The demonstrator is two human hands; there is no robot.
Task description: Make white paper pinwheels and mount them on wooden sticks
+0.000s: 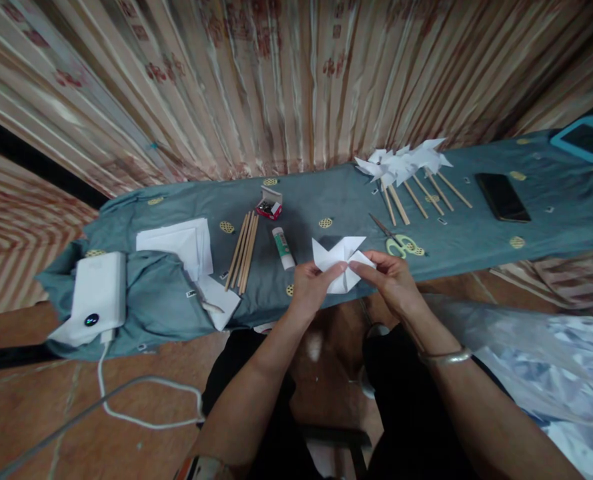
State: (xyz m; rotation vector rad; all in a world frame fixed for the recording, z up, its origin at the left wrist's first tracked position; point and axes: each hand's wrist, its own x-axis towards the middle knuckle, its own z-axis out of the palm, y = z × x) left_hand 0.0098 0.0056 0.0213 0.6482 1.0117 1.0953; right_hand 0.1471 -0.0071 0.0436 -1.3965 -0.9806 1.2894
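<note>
A white paper pinwheel [343, 248] without a stick is held between my two hands, just over the front edge of the cloth-covered table. My left hand [312, 283] grips its left side, the thumb pressed near the centre. On the right side, my right hand [389, 275] pinches a folded blade, its thumb also close to the middle. A glue stick [283, 248] lies left of the pinwheel, and scissors [400, 244] with pale green handles lie to its right. Wooden sticks [243, 253] are laid side by side beyond the glue stick.
Behind the scissors lie several pinwheels on sticks [409, 165]. An open small red box [269, 204] holds tiny metal pieces. White paper sheets [176, 241] and a cabled power bank [99, 293] are at left. A phone [503, 197] lies right; a plastic bag [521, 340] of paper sits beside my leg.
</note>
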